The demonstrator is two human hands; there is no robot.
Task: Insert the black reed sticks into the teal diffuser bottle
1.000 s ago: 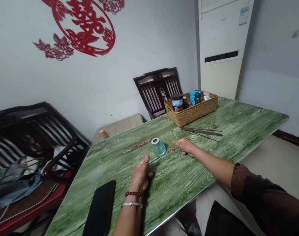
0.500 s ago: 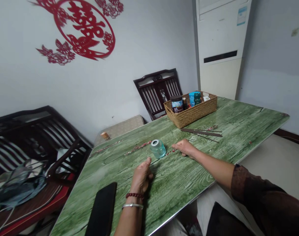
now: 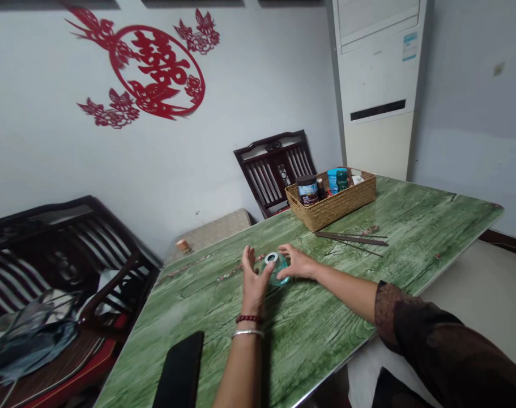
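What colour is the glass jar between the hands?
The glass jar is pale turquoise; head view.

Soft, even indoor light filled the room, its source out of view. A mild shadow fell beneath the left hand (image 3: pixel 252 286), and a faint sheen lay across the glossy table (image 3: pixel 325 323). Wide-angle distortion bowed the frame's edges; focus stayed fairly sharp throughout.

Pretty clearly somebody's home, dining or living room I'd say: red paper-cut (image 3: pixel 160 68) on the wall, tall floor-standing AC (image 3: pixel 374 73), dark wooden chair (image 3: pixel 274 170) and settee (image 3: pixel 66 243), plus a wicker basket (image 3: pixel 332 209) of jars on the table (image 3: pixel 325 323)
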